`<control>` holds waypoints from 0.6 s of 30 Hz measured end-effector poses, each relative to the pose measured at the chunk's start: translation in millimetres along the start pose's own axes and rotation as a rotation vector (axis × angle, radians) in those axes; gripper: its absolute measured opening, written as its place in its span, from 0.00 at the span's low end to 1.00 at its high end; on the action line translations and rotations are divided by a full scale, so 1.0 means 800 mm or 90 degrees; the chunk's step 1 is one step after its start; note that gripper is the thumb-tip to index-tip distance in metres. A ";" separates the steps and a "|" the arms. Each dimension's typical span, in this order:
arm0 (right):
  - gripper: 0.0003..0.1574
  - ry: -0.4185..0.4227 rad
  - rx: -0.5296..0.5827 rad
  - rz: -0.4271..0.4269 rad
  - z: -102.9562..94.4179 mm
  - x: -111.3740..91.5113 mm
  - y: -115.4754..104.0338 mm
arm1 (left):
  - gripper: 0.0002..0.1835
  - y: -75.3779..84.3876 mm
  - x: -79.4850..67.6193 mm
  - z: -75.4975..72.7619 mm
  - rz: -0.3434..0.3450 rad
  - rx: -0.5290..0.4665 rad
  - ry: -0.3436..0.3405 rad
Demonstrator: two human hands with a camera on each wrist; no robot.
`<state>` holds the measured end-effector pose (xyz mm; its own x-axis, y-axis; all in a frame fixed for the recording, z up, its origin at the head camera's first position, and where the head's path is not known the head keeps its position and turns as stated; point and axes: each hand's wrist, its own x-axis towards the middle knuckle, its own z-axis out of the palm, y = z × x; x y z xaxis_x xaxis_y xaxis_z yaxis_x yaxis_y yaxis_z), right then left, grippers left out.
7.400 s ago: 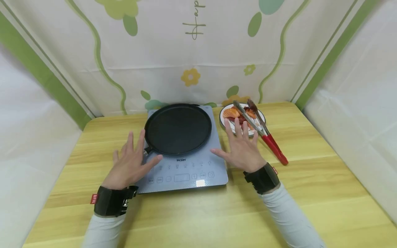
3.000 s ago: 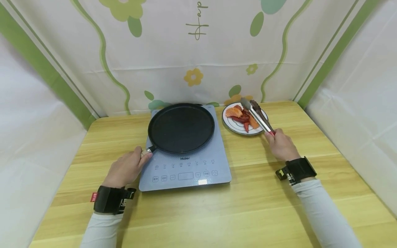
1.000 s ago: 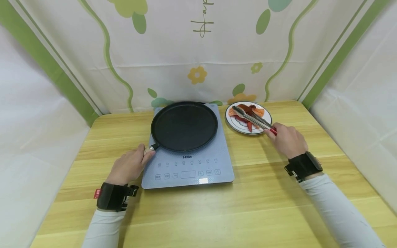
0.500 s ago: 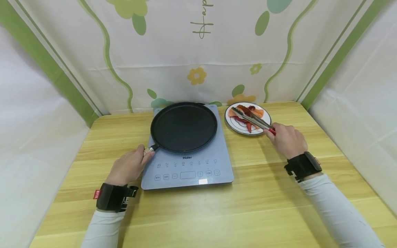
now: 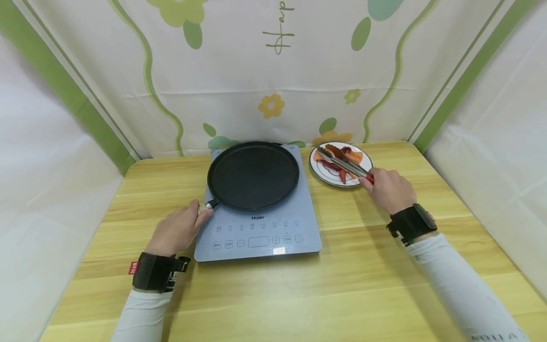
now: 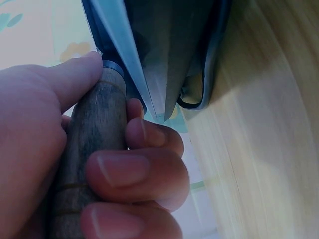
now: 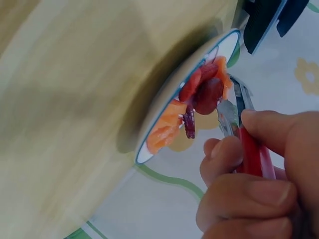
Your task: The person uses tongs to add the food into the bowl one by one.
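Where the white cloth (image 5: 231,71) printed with flowers and leaves hangs down, the wooden table (image 5: 265,304) ends in its back edge, close against it. A left sleeve (image 5: 138,316) and a right sleeve (image 5: 463,285), both pale grey, reach over the table from its front edge. Slightly left of the middle of the back edge lies a flat grey cooktop (image 5: 256,232), its lettering and controls along the side toward the table's front edge. On the back part of the cooktop sits a round black pan (image 5: 254,175), its handle (image 6: 99,114) pointing toward the table's front left corner. Near the back edge too, between the cooktop and the back right corner, rests a white plate (image 5: 325,175) with a dark rim.

The left hand (image 5: 177,230) holds the pan's wooden handle, fingers curled around it and thumb lying along it. The right hand (image 5: 391,190), between the plate and the table's right edge, grips the red grips (image 7: 251,154) of the metal tongs (image 5: 348,166), fingers curled round them. The tongs are narrow, their tips over the plate; whether they pinch a piece cannot be told. A black band (image 5: 155,271) circles each wrist. On the plate lie orange pieces (image 7: 164,130) and dark red pieces (image 7: 208,95), partly covered by the tongs in the head view.
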<state>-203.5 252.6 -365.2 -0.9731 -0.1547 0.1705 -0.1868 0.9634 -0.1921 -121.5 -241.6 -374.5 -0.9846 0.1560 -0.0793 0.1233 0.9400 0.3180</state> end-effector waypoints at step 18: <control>0.22 0.029 0.006 -0.008 -0.004 -0.002 0.000 | 0.25 0.000 -0.001 -0.001 0.004 0.001 0.002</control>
<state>-201.8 253.3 -362.2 -0.9634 -0.1571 0.2173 -0.2012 0.9592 -0.1987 -120.8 -241.7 -373.8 -0.9843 0.1602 -0.0741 0.1290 0.9394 0.3176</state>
